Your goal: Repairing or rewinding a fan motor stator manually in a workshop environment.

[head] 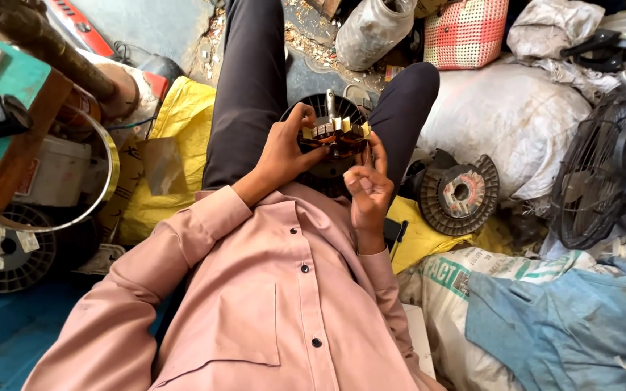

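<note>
A small motor stator (333, 136), wound with copper-coloured coils and fitted with pale yellow insulation slips and a short metal shaft standing up from its middle, is held over the lap, between the knees of dark trousers (251, 87). It is gripped on its left side by the left hand (284, 153), the fingers curled around its rim. The right hand (368, 185) is set against its lower right edge, thumb and forefinger pinched together; whether something thin is held between them cannot be told. Under the stator a black round fan guard (320, 108) is seen resting on the lap. A pink buttoned shirt (269, 304) fills the lower middle of the view.

The floor is crowded: a yellow sack (175, 123) lies at the left, a second round motor part (459, 194) just right of the right knee, a black table fan (603, 166) at the right edge, a white sack (508, 116) behind it, and a blue cloth (559, 304) over a printed bag at the lower right.
</note>
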